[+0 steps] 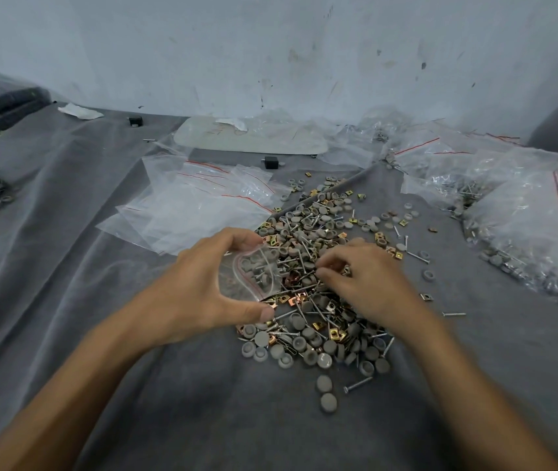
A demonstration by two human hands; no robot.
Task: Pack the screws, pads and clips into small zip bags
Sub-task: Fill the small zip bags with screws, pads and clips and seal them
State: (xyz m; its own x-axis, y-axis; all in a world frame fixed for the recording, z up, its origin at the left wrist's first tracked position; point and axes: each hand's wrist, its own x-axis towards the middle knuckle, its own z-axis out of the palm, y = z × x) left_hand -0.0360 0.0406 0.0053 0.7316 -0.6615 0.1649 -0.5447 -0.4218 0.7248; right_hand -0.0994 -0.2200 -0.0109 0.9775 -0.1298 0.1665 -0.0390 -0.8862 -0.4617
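Grey cloth (pixel 203 402) bore the hardware pile (pixel 318 229); your left hand (pixel 196 294) gripped a zip bag (pixel 254 277); your right hand (pixel 369 280) curled over the pile, its hold unclear.

Left hand (pixel 199 283): fingers above and thumb below grip a small zip bag (pixel 254 277). Right hand (pixel 369 277), just beside it: palm down, fingers curled towards the thumb.

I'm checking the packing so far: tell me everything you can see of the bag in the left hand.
The bag is small, clear, crinkled plastic with a red line along its zip. The left hand grips it, fingers on its top edge, thumb under it, over the left edge of the pile. A few grey pads show inside; whether the zip is open cannot be told.
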